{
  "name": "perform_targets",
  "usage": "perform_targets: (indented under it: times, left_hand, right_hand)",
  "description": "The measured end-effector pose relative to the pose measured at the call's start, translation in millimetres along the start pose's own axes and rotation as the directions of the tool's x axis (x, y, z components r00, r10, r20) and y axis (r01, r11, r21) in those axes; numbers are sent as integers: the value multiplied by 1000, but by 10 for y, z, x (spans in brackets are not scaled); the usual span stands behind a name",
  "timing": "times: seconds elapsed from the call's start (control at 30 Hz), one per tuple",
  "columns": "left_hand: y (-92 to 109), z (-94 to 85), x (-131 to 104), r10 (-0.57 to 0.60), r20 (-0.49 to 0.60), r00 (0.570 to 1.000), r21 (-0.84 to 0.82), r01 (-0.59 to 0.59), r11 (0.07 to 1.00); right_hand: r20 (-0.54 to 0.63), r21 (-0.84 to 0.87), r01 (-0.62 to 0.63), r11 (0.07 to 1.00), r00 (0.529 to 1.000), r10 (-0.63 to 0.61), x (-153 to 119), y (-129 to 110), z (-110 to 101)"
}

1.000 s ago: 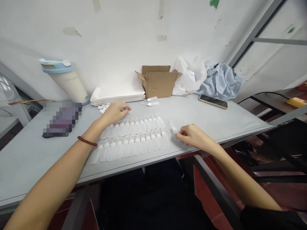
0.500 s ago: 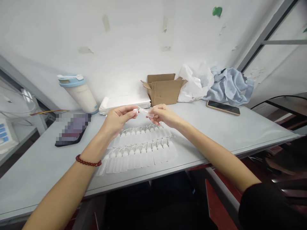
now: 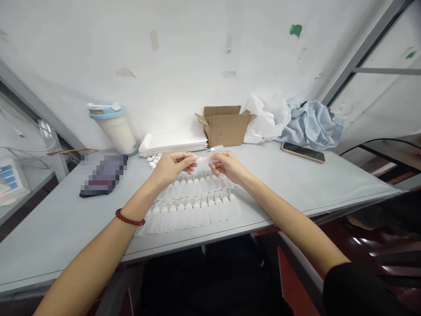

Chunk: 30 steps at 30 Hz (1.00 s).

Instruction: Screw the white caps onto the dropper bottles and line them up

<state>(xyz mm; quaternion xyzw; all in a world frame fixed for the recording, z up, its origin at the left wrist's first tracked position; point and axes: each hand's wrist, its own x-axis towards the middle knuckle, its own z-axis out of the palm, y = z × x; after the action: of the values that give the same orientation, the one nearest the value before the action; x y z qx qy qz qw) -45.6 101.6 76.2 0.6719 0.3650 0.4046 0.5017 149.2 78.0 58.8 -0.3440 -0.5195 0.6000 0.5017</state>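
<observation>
In the head view my left hand is closed in a pinch on a small white cap, mostly hidden by the fingertips. My right hand pinches the other end of a translucent plastic sleeve, held level just above the table. Cap and sleeve meet between my hands; whether they are joined I cannot tell. Below lie two rows of similar capped sleeves with white cord loops at their tops. Several small white pieces lie behind my left hand, and another white piece lies behind my right.
At the back stand a tumbler, a white flat stack, an open cardboard box, a plastic bag and a blue cloth. One phone lies right, a blurred dark item left. The table edge runs in front.
My hands have come together end to end, bringing the sleeve level with the cap. The view has shifted slightly, and the small white pieces behind my left hand now show.
</observation>
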Motion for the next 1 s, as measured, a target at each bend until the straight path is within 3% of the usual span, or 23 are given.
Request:
perform_targets:
  times: [0.23, 0.5, 0.57, 0.7, 0.87, 0.93, 1.0]
  left_hand:
    - [1, 30, -12, 24, 1, 1000, 102, -24, 994]
    - [28, 37, -71, 291, 28, 956, 414, -276, 867]
    - [23, 22, -64, 259, 27, 966, 408, -247, 879]
    - [27, -38, -34, 69, 82, 994, 281, -90, 955]
    - [104, -45, -48, -155, 161, 975, 223, 117, 968]
    - [132, -26, -67, -170, 168, 971, 247, 126, 961]
    - [135, -9, -83, -100, 168, 981, 269, 52, 962]
  right_hand:
    - [-5, -103, 13, 995, 1000, -14, -34, 18, 49]
    - [63, -59, -58, 997, 996, 62, -33, 37, 11]
    - [60, -49, -62, 997, 996, 65, -34, 38, 11]
    - [78, -52, -27, 998, 996, 31, -49, 21, 35]
    - [69, -130, 22, 991, 997, -13, -69, -4, 64]
    - [69, -142, 17, 990, 998, -8, -74, -11, 67]
    - [70, -134, 4, 991, 998, 5, -75, -14, 66]
